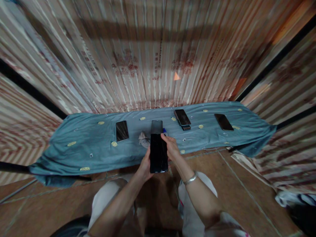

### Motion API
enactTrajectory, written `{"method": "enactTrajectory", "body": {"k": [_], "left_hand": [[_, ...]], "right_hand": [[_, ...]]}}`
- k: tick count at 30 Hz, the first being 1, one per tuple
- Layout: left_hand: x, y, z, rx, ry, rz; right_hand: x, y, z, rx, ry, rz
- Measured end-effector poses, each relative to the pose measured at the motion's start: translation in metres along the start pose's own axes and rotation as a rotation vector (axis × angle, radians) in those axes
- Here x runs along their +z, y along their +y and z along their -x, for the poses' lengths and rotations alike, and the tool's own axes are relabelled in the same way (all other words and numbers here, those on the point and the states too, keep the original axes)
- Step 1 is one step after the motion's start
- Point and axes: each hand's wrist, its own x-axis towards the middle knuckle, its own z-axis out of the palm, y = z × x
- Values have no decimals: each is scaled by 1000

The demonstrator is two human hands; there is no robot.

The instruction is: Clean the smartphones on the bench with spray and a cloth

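A black smartphone (158,154) is held up between my two hands, its dark screen facing me. My left hand (146,166) grips its left edge low down, fingers passing behind it. On the upper right, my right hand (171,146) closes round the other edge, the thumb near the top corner. Just beyond lies another phone (156,125), partly covered by the held one. A crumpled grey cloth (143,139) rests left of it. Some small blue-and-white object (165,132) shows behind my right thumb; its kind cannot be made out.
The low table wears a blue-green patterned cloth (81,140). On it lie a phone (122,130) at left, a stack of phone-like devices (182,117) right of centre, and a dark phone (223,122) at far right. Striped curtains (138,65) and black poles (278,59) surround it.
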Motion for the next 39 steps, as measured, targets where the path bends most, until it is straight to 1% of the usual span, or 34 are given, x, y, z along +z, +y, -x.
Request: {"method": "enactTrajectory", "body": {"k": [2,3,6,9,11,13,16,19,21,22,25,27,29,31,34,36,39], "left_hand": [[-8,2,7,-3,-18,37],[-13,3,10,-2,-23,51],[-26,12,16,59,-19,86],[-39,24,21,169,48,108],[-46,34,23,216,96,106],[-51,42,25,257,127,105],[-55,52,30,331,163,137],[-59,58,36,370,156,160],[-62,60,40,387,134,164],[-64,60,41,392,128,169],[-70,61,44,387,142,199],[-71,61,46,367,137,216],[-69,60,46,349,106,223],[-65,56,46,319,71,222],[-54,48,43,268,39,211],[-47,43,41,260,53,210],[-44,39,37,283,83,210]], "right_hand": [[1,6,-1,-20,-8,197],[0,8,-3,-59,-13,292],[-1,11,-10,-249,-47,450],[4,13,-18,-426,-86,600],[13,18,-21,-529,-124,799],[25,27,-23,-615,-196,1029],[43,46,-25,-701,-310,1303],[55,61,-31,-689,-372,1444],[59,63,-36,-650,-368,1416],[60,61,-38,-640,-348,1349],[60,46,-35,-643,-222,1003],[60,33,-25,-634,-154,767],[62,23,-10,-639,-164,625],[66,19,6,-697,-208,669],[74,21,21,-835,-284,909],[79,23,26,-906,-327,1021],[83,24,32,-982,-354,1086]]}}
